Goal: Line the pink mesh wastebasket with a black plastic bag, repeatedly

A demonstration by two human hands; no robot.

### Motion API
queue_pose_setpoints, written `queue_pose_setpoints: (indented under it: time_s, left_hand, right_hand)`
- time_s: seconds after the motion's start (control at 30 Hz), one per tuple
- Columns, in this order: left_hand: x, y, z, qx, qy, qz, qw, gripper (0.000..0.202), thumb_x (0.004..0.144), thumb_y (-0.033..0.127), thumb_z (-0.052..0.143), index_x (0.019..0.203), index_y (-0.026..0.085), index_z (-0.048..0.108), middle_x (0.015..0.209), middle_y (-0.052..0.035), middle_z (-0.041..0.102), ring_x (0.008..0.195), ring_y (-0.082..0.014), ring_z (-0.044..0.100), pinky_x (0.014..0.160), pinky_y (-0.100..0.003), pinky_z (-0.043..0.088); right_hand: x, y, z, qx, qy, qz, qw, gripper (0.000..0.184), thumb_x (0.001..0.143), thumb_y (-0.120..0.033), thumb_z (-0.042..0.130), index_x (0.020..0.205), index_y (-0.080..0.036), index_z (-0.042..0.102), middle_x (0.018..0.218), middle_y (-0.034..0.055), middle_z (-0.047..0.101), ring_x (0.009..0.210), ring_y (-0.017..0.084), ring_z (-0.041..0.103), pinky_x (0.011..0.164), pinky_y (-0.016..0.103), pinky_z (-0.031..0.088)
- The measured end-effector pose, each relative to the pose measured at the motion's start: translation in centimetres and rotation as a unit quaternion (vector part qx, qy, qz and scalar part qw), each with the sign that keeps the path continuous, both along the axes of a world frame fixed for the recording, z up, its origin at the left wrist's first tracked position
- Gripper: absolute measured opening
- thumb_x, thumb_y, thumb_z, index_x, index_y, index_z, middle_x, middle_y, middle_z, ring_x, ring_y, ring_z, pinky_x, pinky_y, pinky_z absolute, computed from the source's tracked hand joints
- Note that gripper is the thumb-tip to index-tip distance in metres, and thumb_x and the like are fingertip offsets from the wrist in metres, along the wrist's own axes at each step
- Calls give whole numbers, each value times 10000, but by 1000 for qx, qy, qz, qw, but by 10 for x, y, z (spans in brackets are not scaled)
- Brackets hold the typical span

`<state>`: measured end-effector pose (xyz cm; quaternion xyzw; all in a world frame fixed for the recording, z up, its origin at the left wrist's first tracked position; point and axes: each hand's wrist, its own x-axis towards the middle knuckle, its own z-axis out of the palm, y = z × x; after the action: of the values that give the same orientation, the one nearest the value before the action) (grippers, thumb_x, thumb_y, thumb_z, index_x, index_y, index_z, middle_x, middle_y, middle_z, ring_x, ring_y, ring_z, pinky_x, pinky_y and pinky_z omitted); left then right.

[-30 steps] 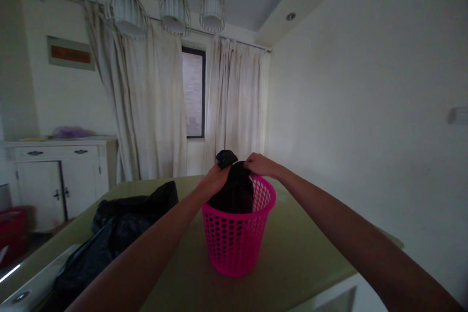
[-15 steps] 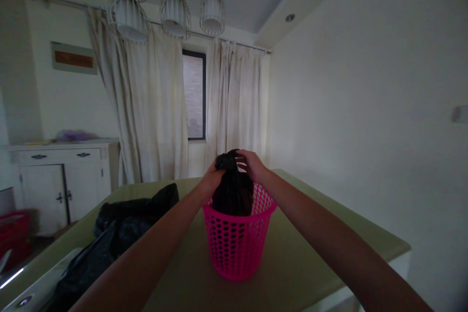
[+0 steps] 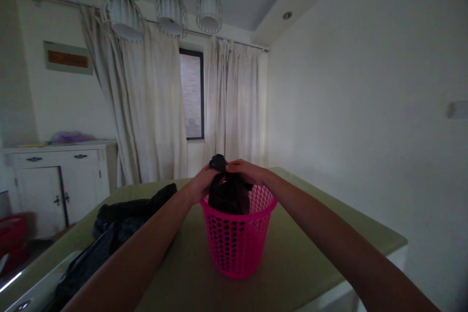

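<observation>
Left hand [image 3: 200, 186] grips bag [image 3: 228, 196]; right hand [image 3: 245, 171] clasps top.

The basket [image 3: 237, 239] is hot pink, its wall patterned with even rows of round holes that show dark. The bag [image 3: 228, 195] in it is plain black, like the heap of bags [image 3: 117, 224] on the left (greyer where light catches it). The surface [image 3: 300, 253] is olive green. The curtains [image 3: 153, 107] are cream, faintly stained. The cabinet [image 3: 58, 180] is white with dark handles, and the bin [image 3: 12, 234] beside it is red.
</observation>
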<state>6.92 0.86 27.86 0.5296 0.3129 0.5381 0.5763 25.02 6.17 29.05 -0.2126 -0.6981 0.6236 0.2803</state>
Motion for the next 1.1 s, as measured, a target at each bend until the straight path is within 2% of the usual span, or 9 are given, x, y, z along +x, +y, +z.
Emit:
queue_pose_setpoints:
  time_s: [0.13,0.27,0.43,0.57,0.67,0.8,0.93,1.03,1.1]
  left_hand:
    - [-5,11,-6,106,116,74,985,354,695,394,832,931,145,750,812,-43,745,796,-211,675,780,-317,521]
    - [-4,24,-11,229,249,145,930,231,821,359,669,930,167,735,888,-41,755,928,-254,673,875,-358,511]
    - [4,21,-11,311,332,217,864,225,831,145,484,971,181,656,924,-68,727,899,-241,665,855,-359,513]
    - [3,19,-9,328,368,264,829,289,778,88,466,981,180,649,945,-97,719,923,-257,668,880,-378,516]
    - [-1,25,-11,318,361,254,839,308,808,115,466,1030,179,669,969,-94,746,947,-258,690,896,-374,528]
    - [-6,34,-15,284,319,243,871,297,873,253,497,1052,152,712,1030,-116,774,992,-285,709,934,-411,536]
    - [-8,39,-12,176,286,210,918,328,856,376,559,966,131,747,944,-122,787,968,-318,724,882,-435,563]
    - [-6,37,-9,147,279,198,928,311,819,390,609,908,128,751,846,-100,779,945,-320,726,856,-430,572]
    - [-4,34,-8,153,274,194,929,305,806,396,633,898,130,752,837,-93,776,959,-317,721,841,-418,573]
  right_hand:
    - [17,1,3,73,-104,-24,992,377,606,-260,894,955,-156,795,825,8,780,716,165,685,797,313,543]
    - [16,6,-6,100,-134,-119,979,257,586,-87,661,799,-173,775,632,-45,708,556,138,598,603,254,483]
    - [1,7,-19,62,-55,-195,977,395,493,-56,509,800,-179,724,591,-36,675,568,169,602,574,263,476]
    - [-5,-4,-14,-1,-22,-143,989,373,501,-73,541,825,-183,691,638,-13,697,606,185,641,623,289,523]
    - [-5,-12,-9,-39,11,-113,993,350,573,-131,712,914,-188,658,731,8,728,695,195,686,727,322,568]
    - [-1,-11,-11,17,-21,-178,984,689,518,-173,889,1125,-231,569,798,-16,728,710,203,692,720,351,579]
    - [5,-8,-18,96,-64,-158,981,687,559,-162,844,1176,-252,553,919,-12,725,766,204,693,695,326,568]
    - [6,-9,-19,106,-56,-151,981,658,633,-131,743,1235,-266,513,949,-17,701,801,203,688,715,325,566]
    - [6,-11,-18,165,-95,-178,965,644,670,-103,675,1265,-256,484,949,-6,683,816,206,672,729,335,553]
